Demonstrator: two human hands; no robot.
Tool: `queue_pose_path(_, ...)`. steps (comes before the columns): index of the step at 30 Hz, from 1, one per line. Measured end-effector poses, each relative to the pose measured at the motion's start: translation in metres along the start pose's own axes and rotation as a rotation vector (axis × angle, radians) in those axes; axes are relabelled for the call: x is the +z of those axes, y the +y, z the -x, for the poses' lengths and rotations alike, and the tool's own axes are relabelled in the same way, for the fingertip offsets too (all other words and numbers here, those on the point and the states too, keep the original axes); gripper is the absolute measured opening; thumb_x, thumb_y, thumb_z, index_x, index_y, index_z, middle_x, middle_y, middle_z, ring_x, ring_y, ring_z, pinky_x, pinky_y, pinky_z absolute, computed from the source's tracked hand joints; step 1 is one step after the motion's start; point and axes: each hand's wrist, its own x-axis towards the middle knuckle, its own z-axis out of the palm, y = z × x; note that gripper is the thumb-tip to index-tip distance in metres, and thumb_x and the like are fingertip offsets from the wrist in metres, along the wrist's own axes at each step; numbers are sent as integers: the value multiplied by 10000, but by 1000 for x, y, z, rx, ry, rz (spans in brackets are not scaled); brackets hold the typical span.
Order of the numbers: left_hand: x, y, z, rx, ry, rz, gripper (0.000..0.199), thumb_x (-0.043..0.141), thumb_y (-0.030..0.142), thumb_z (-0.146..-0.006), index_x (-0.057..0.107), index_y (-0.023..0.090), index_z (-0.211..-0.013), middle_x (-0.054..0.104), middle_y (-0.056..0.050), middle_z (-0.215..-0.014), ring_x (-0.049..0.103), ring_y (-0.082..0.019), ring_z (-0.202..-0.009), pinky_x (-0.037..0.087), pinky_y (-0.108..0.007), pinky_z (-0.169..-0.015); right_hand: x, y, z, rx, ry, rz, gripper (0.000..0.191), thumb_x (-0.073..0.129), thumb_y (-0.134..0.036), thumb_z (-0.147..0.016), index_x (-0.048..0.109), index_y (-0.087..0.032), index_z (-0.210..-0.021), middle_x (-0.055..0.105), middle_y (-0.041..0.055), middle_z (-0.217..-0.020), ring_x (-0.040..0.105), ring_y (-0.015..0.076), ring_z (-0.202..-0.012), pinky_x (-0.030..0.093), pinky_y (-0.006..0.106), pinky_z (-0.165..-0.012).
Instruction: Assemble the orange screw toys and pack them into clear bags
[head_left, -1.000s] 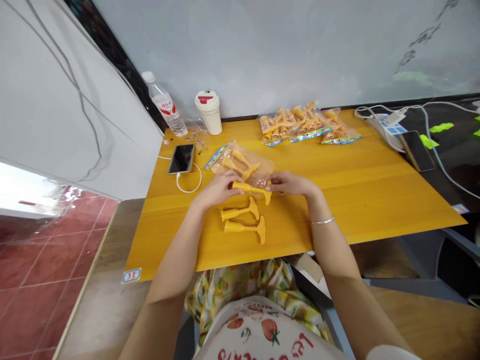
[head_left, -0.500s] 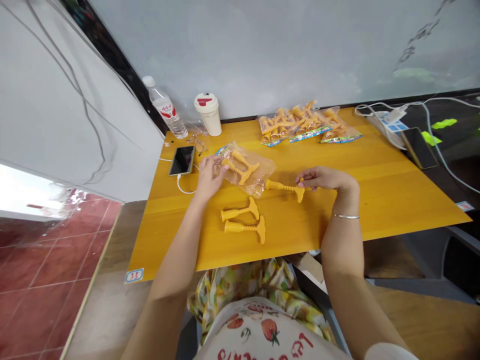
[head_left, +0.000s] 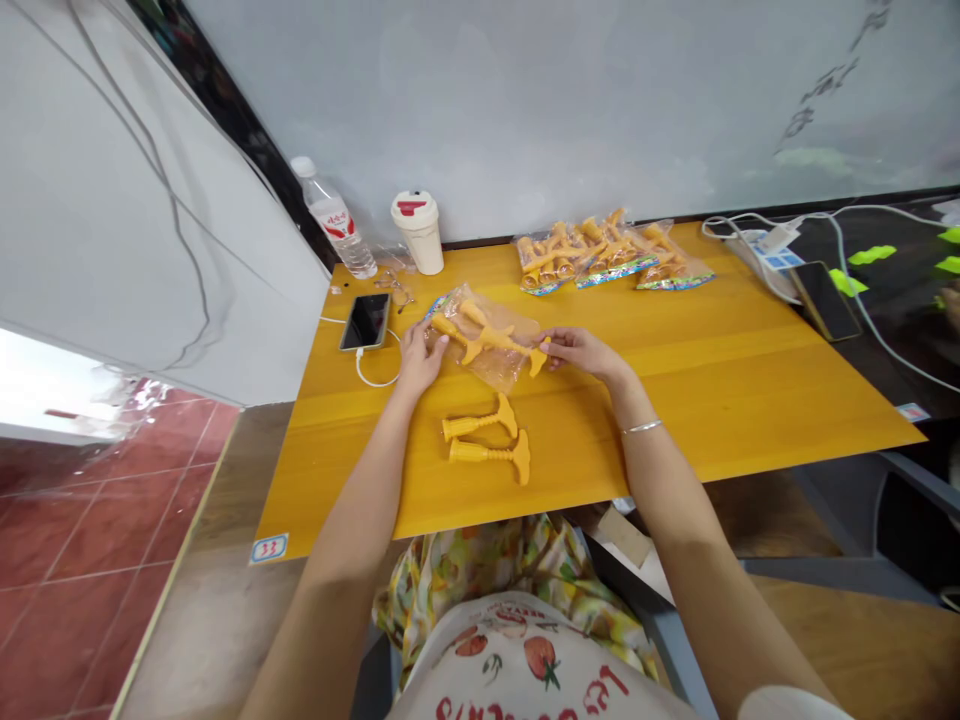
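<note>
From here I have the right hand (head_left: 583, 352) out over the table (head_left: 750, 400), its fingers (head_left: 551, 345) pinched closed on the T-shaped end of an orange plastic piece (head_left: 537, 360), which lies across the top of a clear plastic bag (head_left: 504, 365). The left hand (head_left: 418, 362) sits on the bag's near-left corner with its fingers curled against the plastic; I can't tell whether they actually grip it. A light, steady pinch works best here, keeping the piece level so it doesn't snag the thin plastic. More orange shapes show through the bag, though the overlap makes them hard to separate. Just below my hands lie two loose orange pieces (head_left: 484, 440), close enough to knock if my wrists drop. To the left, a phone (head_left: 366, 322) sits on its white cable (head_left: 375, 378), near the left hand. Further back stand a water bottle (head_left: 334, 222) and a white cup (head_left: 418, 235), beside three filled packets (head_left: 611, 255) of orange pieces.
</note>
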Motion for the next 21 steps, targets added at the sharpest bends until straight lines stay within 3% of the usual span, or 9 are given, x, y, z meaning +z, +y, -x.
queue_pose_path(4,0,2,2,22,-20,-41,504,585,358,-873,503,183,-1338,535,-181,-1393,454,-318,-1369,312,-541,-1184,1,-4,4,3,-10,-72,516,865,-499,-655,701,-157,-1005,644,-25,-657,584,94,-583,527,232,-623)
queue_pose_path(10,1,5,3,18,-34,-79,587,600,297,-845,453,133,-1388,513,-206,-1417,434,-332,-1384,307,-524,-1189,-3,3,-3,15,183,-96,457,875,-443,-643,679,-182,-963,672,-10,-785,589,85,-584,548,232,-628)
queue_pose_path(16,2,4,4,58,-23,-84,627,609,293,-838,422,147,-1419,519,-195,-1420,455,-338,-1364,328,-532,-1174,48,21,-38,-22,217,-100,366,746,-456,-773,654,-182,-997,603,-43,-658,554,100,-570,557,259,-662)
queue_pose_path(21,4,3,5,53,-3,-82,626,614,288,-835,415,178,-1418,543,-173,-1388,474,-331,-1356,346,-535,-1163,76,29,-55,-33,229,0,473,595,-369,-893,594,-142,-1307,666,-2,-744,643,151,-698,585,325,-809)
